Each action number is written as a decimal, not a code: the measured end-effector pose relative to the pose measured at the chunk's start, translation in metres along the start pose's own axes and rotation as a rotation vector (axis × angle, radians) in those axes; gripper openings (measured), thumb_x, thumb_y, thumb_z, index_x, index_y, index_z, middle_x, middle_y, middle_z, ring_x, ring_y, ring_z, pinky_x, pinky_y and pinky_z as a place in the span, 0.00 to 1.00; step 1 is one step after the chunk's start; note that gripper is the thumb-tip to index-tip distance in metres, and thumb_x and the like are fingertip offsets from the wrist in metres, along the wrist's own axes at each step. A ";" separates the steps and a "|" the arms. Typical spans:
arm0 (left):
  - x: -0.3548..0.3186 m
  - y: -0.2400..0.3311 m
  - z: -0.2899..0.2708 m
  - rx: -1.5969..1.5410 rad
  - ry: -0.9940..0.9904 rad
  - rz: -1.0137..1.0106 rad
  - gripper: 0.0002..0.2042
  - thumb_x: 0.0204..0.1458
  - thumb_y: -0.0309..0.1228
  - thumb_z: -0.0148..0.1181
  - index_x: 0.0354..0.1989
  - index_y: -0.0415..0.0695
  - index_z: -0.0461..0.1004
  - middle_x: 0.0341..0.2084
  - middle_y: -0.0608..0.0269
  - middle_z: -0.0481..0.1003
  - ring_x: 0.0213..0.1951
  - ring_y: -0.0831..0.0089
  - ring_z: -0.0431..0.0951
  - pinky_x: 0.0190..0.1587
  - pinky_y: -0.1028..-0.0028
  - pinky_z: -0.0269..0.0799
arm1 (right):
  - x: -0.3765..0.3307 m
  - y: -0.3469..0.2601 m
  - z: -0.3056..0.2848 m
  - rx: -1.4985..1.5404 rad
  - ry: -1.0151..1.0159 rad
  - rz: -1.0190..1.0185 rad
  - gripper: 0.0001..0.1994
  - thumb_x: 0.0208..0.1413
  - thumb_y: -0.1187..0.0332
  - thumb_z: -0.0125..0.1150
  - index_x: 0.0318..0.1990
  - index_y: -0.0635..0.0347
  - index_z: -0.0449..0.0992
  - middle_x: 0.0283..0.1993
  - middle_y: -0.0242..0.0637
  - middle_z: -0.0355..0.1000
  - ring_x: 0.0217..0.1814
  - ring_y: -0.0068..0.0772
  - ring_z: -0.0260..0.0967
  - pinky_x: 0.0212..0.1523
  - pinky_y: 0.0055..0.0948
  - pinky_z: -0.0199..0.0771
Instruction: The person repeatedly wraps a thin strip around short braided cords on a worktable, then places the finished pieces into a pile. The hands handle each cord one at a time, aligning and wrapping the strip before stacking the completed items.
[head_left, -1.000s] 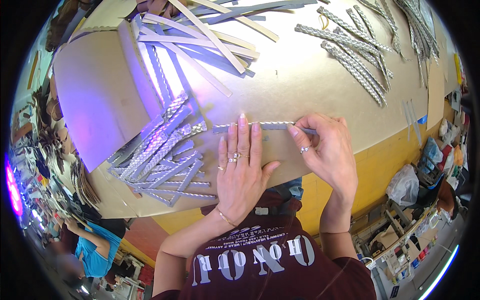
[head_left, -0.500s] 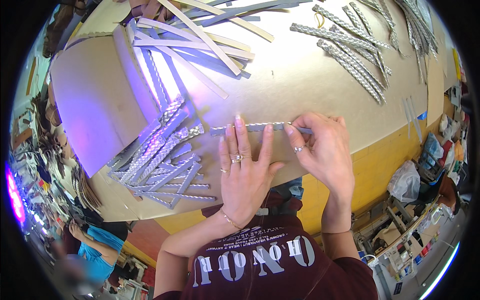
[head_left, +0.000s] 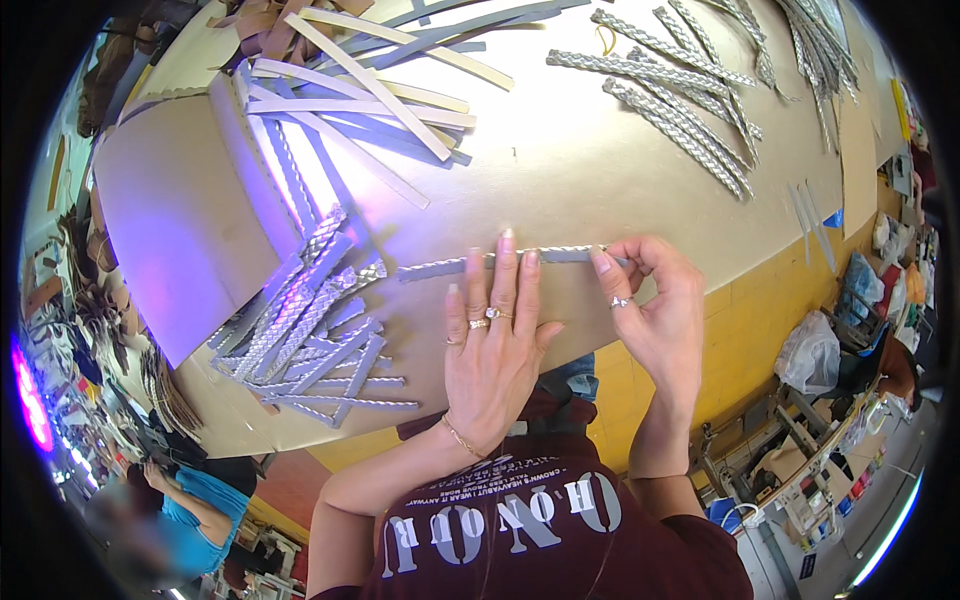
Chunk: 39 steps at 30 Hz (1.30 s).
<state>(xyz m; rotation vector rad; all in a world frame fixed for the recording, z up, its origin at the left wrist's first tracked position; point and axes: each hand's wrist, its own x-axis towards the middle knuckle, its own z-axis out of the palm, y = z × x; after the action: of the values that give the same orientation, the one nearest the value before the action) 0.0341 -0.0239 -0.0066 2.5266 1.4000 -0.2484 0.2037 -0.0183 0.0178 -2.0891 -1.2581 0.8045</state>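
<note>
A narrow grey strip with a silver braided edge [head_left: 566, 254] lies across the table in front of me. My left hand [head_left: 495, 325] rests flat on it, fingers stretched and a little apart, pressing the strip's middle. At the strip's right end, my right hand [head_left: 655, 300] pinches it between thumb and index finger. Just left of the strip is a pile of similar grey and silver braided strips [head_left: 300, 340], jumbled over one another. The fingers of my left hand cover part of the strip.
Flat cream and grey strips [head_left: 400, 100] spread at the far left, beside a large curved tan sheet [head_left: 185, 210]. Silver braided cords [head_left: 680, 125] lie at the far right. Beyond the table's right edge stands a plastic bag [head_left: 808, 355]. A person in blue [head_left: 205, 505] is at lower left.
Both hands have shifted right along the strip, so more of its left part shows. The whole view has moved slightly left. The right hand keeps its pinch.
</note>
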 end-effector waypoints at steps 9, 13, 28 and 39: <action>0.004 -0.002 -0.003 -0.118 0.012 0.070 0.39 0.53 0.49 0.62 0.73 0.51 0.54 0.72 0.44 0.49 0.73 0.47 0.49 0.72 0.52 0.45 | -0.002 -0.003 0.003 -0.134 0.018 -0.004 0.07 0.53 0.70 0.69 0.31 0.61 0.77 0.24 0.33 0.73 0.24 0.27 0.68 0.38 0.27 0.61; 0.005 0.003 -0.003 -0.176 0.010 0.051 0.38 0.53 0.46 0.63 0.72 0.53 0.55 0.71 0.38 0.47 0.72 0.42 0.48 0.71 0.49 0.46 | -0.002 -0.001 0.006 -0.141 0.042 -0.041 0.06 0.54 0.69 0.68 0.31 0.59 0.77 0.24 0.32 0.73 0.24 0.27 0.68 0.38 0.28 0.60; 0.009 0.014 0.002 -0.132 0.101 0.012 0.34 0.55 0.46 0.61 0.71 0.55 0.59 0.71 0.33 0.45 0.71 0.35 0.46 0.69 0.42 0.43 | -0.005 0.002 0.011 -0.149 0.073 -0.041 0.06 0.54 0.69 0.68 0.30 0.58 0.76 0.23 0.30 0.71 0.23 0.28 0.68 0.38 0.28 0.60; 0.011 0.016 0.000 -0.090 0.084 0.013 0.33 0.56 0.48 0.59 0.70 0.60 0.59 0.69 0.30 0.46 0.70 0.33 0.48 0.69 0.41 0.44 | -0.009 0.006 0.003 -0.064 0.120 0.041 0.07 0.56 0.67 0.67 0.31 0.60 0.77 0.24 0.32 0.74 0.24 0.29 0.71 0.39 0.30 0.63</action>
<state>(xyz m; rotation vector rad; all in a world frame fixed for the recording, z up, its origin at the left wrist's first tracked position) 0.0534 -0.0236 -0.0074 2.4983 1.3923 -0.0761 0.2011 -0.0287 0.0129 -2.1865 -1.1945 0.6531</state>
